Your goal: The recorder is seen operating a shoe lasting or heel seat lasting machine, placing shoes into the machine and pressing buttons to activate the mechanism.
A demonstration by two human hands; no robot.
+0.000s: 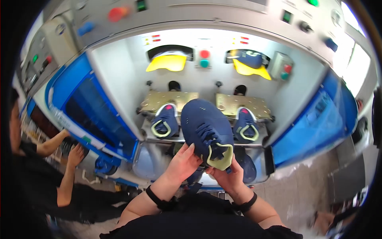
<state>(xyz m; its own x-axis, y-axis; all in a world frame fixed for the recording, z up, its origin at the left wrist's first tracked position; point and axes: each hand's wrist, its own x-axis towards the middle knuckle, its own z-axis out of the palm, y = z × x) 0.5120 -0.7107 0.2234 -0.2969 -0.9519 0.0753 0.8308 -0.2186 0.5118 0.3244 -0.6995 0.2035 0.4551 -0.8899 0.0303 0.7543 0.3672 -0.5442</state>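
Observation:
A navy shoe upper [201,117] with dark laces and a pale lime lining is held up in front of me, toe pointing away and collar toward me. My left hand [184,162] grips its left side near the heel, thumb on the outside. On the other side of the collar, the fingers of my right hand [228,175] are closed round the heel. Behind it, a similar shoe upper [164,121] sits at the machine's left station, and another shoe upper [245,124] at the right one. Whether a sole is on the held piece is hidden.
Brass-coloured plates [171,101] sit behind the two stations, below yellow flaps [169,63]. Blue-framed side doors [99,107] flank the machine. More dark shoe parts [246,166] lie on the metal tray below. At the left, a co-worker's hands [75,153] hold a dark item.

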